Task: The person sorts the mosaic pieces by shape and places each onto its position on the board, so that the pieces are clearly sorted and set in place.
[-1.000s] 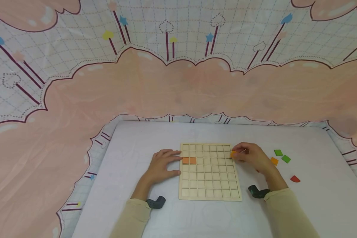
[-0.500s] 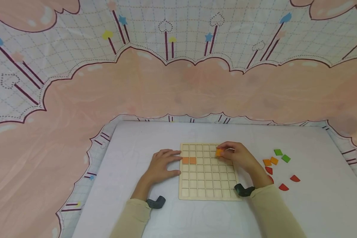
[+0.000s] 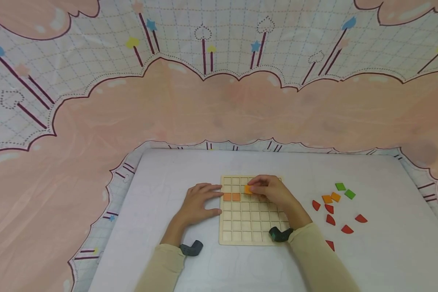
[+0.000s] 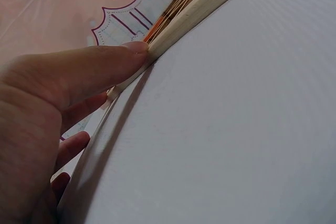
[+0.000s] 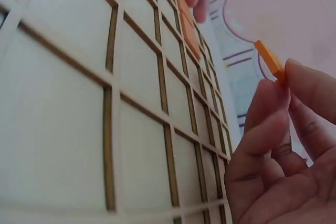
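Observation:
A wooden grid board (image 3: pixel 255 225) lies on the white table, with two orange square tiles (image 3: pixel 231 197) side by side in its third row at the left. My right hand (image 3: pixel 273 192) is over the board's upper middle and pinches another orange tile (image 3: pixel 247 189) between thumb and fingertips. The right wrist view shows this pinched tile (image 5: pixel 270 61) raised above the grid. At the board's left edge my left hand (image 3: pixel 198 205) rests with fingers spread. In the left wrist view, the left thumb (image 4: pixel 105 66) touches the board's wooden side (image 4: pixel 194 24).
Right of the board lie two orange tiles (image 3: pixel 327 199), two green tiles (image 3: pixel 340 186) and several red quarter-round pieces (image 3: pixel 347 229). A patterned cloth (image 3: pixel 219 109) rises behind the table (image 3: pixel 182 162).
My right hand has carried the orange tile leftward from the board's right edge to its upper middle. More red pieces have come into view. The left hand has stayed put.

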`<action>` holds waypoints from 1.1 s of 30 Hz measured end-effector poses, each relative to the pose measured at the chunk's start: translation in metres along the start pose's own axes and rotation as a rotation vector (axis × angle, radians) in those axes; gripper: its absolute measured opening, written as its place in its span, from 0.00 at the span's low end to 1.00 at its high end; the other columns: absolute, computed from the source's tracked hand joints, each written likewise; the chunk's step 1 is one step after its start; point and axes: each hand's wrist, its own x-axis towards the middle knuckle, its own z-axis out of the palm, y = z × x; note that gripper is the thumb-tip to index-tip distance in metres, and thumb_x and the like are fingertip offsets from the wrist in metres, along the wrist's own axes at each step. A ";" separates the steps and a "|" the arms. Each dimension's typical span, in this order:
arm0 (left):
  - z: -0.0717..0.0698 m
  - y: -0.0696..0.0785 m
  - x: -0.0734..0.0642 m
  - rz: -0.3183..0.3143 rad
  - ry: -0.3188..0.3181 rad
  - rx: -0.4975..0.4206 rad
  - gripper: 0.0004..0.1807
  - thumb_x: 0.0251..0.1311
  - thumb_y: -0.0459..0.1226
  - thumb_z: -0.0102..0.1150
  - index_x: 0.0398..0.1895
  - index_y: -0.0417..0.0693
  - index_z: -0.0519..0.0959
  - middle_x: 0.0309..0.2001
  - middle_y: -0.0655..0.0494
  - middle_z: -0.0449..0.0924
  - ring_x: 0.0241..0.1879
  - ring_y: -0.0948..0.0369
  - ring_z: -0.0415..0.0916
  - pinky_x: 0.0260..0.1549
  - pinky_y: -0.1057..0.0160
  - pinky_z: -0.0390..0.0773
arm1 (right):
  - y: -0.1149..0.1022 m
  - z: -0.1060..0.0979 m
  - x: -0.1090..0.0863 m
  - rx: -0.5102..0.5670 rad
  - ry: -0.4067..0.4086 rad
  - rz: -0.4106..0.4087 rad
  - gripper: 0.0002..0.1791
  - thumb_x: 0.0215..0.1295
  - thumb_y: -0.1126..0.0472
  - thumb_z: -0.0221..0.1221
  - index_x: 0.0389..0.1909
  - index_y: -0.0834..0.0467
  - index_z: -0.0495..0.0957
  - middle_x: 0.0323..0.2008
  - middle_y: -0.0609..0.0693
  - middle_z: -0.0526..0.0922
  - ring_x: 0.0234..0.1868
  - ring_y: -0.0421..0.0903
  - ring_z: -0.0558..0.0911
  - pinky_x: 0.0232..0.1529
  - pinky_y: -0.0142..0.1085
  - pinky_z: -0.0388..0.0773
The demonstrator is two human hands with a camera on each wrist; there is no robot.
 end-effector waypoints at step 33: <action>0.001 -0.001 0.002 -0.006 -0.002 0.007 0.31 0.55 0.56 0.70 0.64 0.64 0.81 0.72 0.68 0.71 0.73 0.56 0.61 0.70 0.43 0.58 | 0.009 0.019 0.007 -0.133 0.052 0.070 0.06 0.57 0.64 0.72 0.35 0.59 0.88 0.22 0.43 0.81 0.20 0.40 0.71 0.24 0.30 0.70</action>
